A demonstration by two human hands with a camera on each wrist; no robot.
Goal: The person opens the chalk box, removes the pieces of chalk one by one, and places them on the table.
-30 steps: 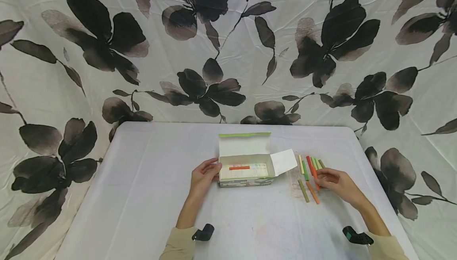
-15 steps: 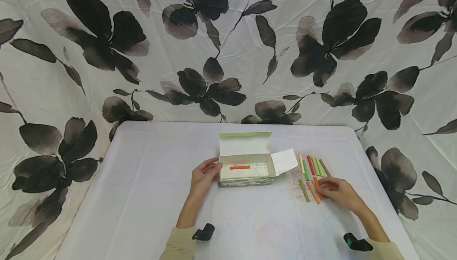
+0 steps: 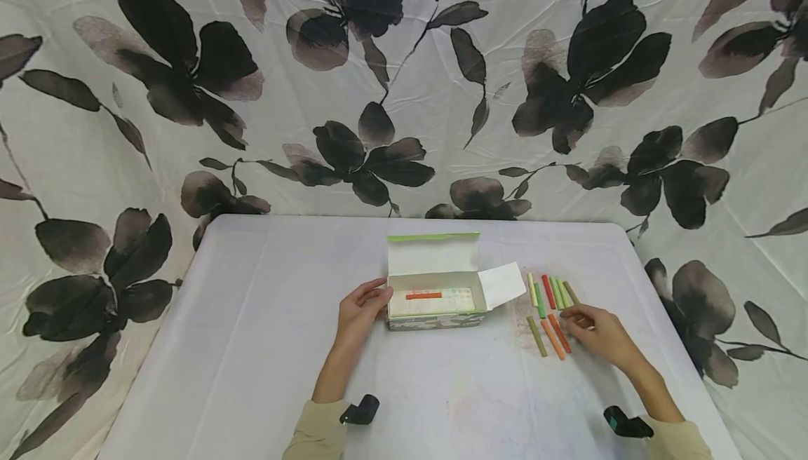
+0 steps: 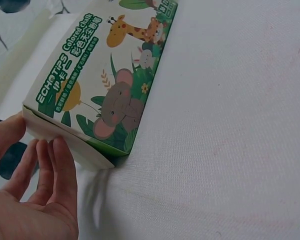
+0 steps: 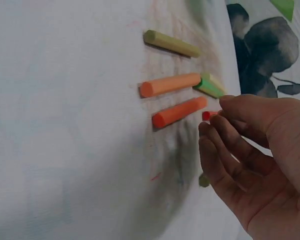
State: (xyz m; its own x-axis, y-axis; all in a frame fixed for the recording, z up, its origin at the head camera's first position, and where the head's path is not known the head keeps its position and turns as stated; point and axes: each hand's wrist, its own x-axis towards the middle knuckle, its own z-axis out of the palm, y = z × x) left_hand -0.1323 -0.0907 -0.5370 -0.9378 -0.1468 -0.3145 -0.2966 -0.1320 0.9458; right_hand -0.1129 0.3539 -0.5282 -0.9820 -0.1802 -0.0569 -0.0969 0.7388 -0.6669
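Note:
At the left end of an opened chalk box (image 3: 435,322), my left hand (image 3: 358,316) holds the end panel between thumb and fingers. The left wrist view shows the box's printed elephant and giraffe side (image 4: 122,100). An orange chalk stick (image 3: 423,296) lies on top of the contents inside. My right hand (image 3: 596,332) hovers beside the loose chalk with fingers loosely bent and nothing visible between them. Just left of its fingertips lies a red-orange chalk stick (image 3: 560,334), next to a lighter orange one (image 3: 553,340) and an olive one (image 3: 536,336). The fingers partly hide a brownish chalk stick (image 3: 570,292).
Behind the near row lie a red chalk stick (image 3: 548,292) and several green and yellow ones. The box's side flap (image 3: 502,285) sticks out towards them, and its lid (image 3: 433,255) stands up. Chalk dust marks the white tablecloth (image 3: 265,348). A floral cloth (image 3: 404,81) hangs behind.
My right hand has drawn the red-orange chalk stick nearer, set it beside the lighter orange one and let go, then shifted slightly up. The left hand and box stay put.

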